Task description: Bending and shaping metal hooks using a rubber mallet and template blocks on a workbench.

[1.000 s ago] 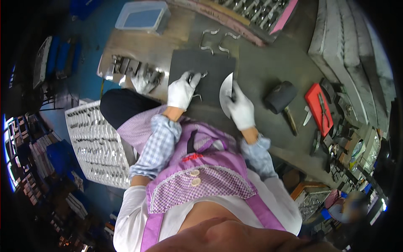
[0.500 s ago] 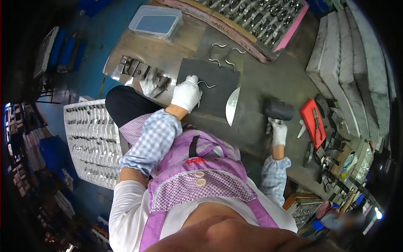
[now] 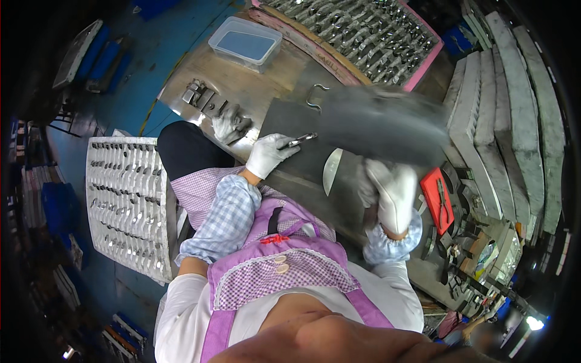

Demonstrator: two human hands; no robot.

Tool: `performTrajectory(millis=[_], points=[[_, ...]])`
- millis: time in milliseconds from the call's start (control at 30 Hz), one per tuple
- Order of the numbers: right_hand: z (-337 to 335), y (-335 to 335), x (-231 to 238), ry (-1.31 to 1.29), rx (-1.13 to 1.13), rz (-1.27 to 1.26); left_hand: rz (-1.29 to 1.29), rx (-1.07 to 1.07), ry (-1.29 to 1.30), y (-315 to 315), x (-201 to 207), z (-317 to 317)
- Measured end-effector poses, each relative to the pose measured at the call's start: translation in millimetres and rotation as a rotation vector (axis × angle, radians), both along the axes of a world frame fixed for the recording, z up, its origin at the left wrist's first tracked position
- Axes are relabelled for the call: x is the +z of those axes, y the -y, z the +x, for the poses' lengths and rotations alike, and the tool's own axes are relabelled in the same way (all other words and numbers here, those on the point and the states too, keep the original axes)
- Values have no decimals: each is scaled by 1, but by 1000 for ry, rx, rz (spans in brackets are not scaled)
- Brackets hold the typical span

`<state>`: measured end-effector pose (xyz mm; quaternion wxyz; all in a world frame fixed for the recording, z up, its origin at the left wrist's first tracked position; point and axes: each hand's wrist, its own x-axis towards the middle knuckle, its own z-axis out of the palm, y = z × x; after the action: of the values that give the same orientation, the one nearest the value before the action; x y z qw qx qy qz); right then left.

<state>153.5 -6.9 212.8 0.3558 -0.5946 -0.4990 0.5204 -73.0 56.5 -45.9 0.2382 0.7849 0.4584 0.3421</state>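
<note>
My left hand (image 3: pixel 269 156) in a white glove is closed on a shiny bent metal rod (image 3: pixel 301 140), whose end rests on or just over a dark square mat (image 3: pixel 279 119). My right hand (image 3: pixel 396 190), also gloved, grips a black mallet (image 3: pixel 387 124). The mallet is raised over the bench and smeared by motion, its head large in view and its handle mostly hidden. Behind the mat lies another bent metal rod (image 3: pixel 316 97), partly covered by the mallet. A bright half-round shape (image 3: pixel 330 172) shows at the mat's near right edge.
A crumpled glove (image 3: pixel 230 124) lies beside a metal fixture (image 3: pixel 203 97) on the left. Behind stand a clear plastic box (image 3: pixel 266 55) and a pink-edged tray of metal parts (image 3: pixel 423 71). Red tray with pliers (image 3: pixel 431 187) at right; white rack of parts (image 3: pixel 100 224) at lower left.
The mallet has come up from the bench at right and swung left, over the mat's right side. My left hand has turned the bent rod so that it now shows edge-on.
</note>
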Motion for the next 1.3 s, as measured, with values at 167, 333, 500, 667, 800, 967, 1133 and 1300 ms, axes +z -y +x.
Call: performTrajectory(millis=[167, 333, 500, 667, 800, 967, 1133, 1300], points=[[-18, 5, -106, 957, 303, 268, -217, 95, 92, 7, 9, 5], [79, 49, -176, 922, -39, 210, -213, 82, -137, -12, 33, 16], [104, 51, -174, 1425, -363, 341, -853, 200, 675, 16, 35, 35], [20, 14, -194, 1454, -321, 237, -1341, 125, 1087, 36, 40, 63], [18, 15, -214, 1297, -161, 382, -1419, 95, 944, 43, 55, 68], [31, 4, -218, 1178, -89, 177, -1525, 54, 1053, 48, 51, 62], [32, -9, -233, 1083, -295, 290, -1459, 106, 1144, 48, 51, 67], [8, 2, -194, 720, -191, -40, -1368, 403, 1108, 48, 66, 67]])
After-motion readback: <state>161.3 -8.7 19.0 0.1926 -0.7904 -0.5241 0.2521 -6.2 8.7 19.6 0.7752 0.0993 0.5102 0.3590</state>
